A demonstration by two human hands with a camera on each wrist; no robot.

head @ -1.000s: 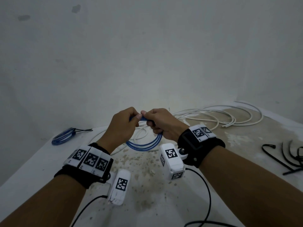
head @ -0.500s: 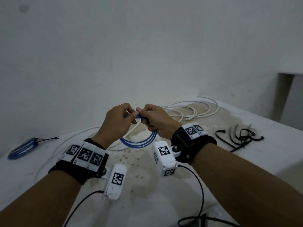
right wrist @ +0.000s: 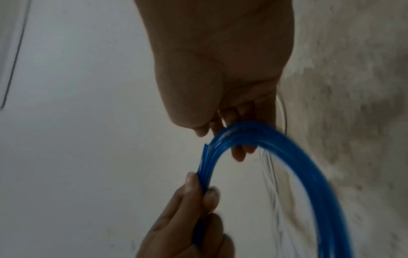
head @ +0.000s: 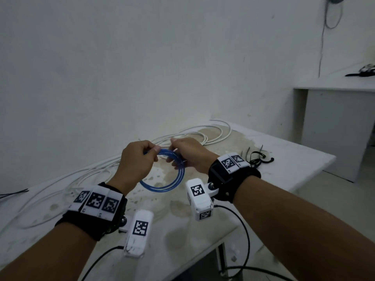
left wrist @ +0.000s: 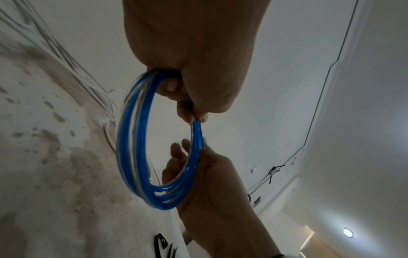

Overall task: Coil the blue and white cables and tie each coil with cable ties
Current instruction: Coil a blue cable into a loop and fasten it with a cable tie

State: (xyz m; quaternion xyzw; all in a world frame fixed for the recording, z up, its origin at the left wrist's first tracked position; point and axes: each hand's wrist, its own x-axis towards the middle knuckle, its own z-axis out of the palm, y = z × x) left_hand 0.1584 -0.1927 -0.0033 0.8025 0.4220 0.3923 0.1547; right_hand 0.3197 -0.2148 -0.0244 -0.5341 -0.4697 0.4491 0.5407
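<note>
- The counter (head: 284,159) is white with brownish stains, and it spreads under and beyond both hands.
- The white cable (head: 205,134) lies loose on the counter, its loops just past the right hand and long strands trailing off past the left hand toward the wall side.
- The blue cable (head: 174,179) is wound into a round coil of several turns and held in the air between the two hands, above the stained patch of counter; the loop hangs down below the knuckles toward the wrists.
- The left hand (head: 138,159) is closed on the top of the blue coil: the left wrist view shows thumb and fingers (left wrist: 176,87) pinching the bundled strands.
- The right hand (head: 190,155) grips the same coil just beside the left hand, fingers curled round the strands; a cut end of the blue cable (right wrist: 206,148) sticks out between the two hands.
- The cable ties (head: 257,159), thin and black, lie in a loose heap on the counter near the right wrist, on its outer side, apart from both hands.
- Whether anything thin is also pinched in the right hand cannot be told; the right wrist view is blurred.
</note>
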